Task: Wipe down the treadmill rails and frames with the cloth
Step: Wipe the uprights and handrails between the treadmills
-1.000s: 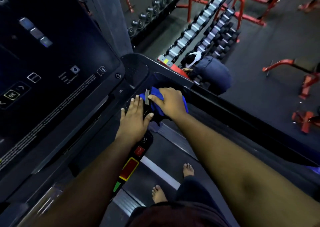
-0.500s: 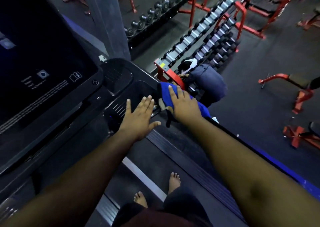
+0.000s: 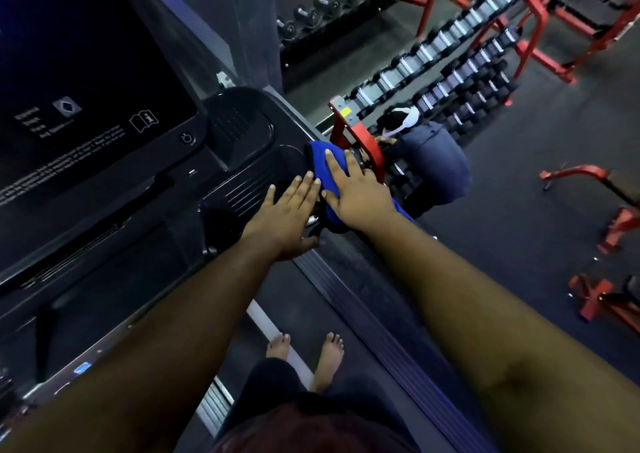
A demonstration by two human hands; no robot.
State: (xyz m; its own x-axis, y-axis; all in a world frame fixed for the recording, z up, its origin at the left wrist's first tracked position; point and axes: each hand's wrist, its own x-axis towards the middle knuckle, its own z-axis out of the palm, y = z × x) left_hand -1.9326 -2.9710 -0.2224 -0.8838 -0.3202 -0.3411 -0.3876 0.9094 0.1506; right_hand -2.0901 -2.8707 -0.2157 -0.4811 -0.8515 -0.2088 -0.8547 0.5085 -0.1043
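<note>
A blue cloth (image 3: 323, 167) lies over the right-hand end of the black treadmill console (image 3: 242, 162), where the right rail begins. My right hand (image 3: 356, 189) presses flat on the cloth with fingers straight. My left hand (image 3: 287, 213) rests flat on the ribbed black tray just left of the cloth, its fingertips touching the cloth's edge. The rail under my right forearm is mostly hidden. The dark treadmill screen (image 3: 76, 82) fills the upper left.
My bare feet (image 3: 304, 352) stand on the treadmill belt beside its ribbed side step (image 3: 363, 317). To the right, on the gym floor, a person in blue (image 3: 429, 162) crouches by red dumbbell racks (image 3: 450, 61). Red benches (image 3: 602, 189) stand further right.
The cloth and my right hand have slid from the console tray out to its right end and the rail. My left hand followed, flat on the tray. The view turned right.
</note>
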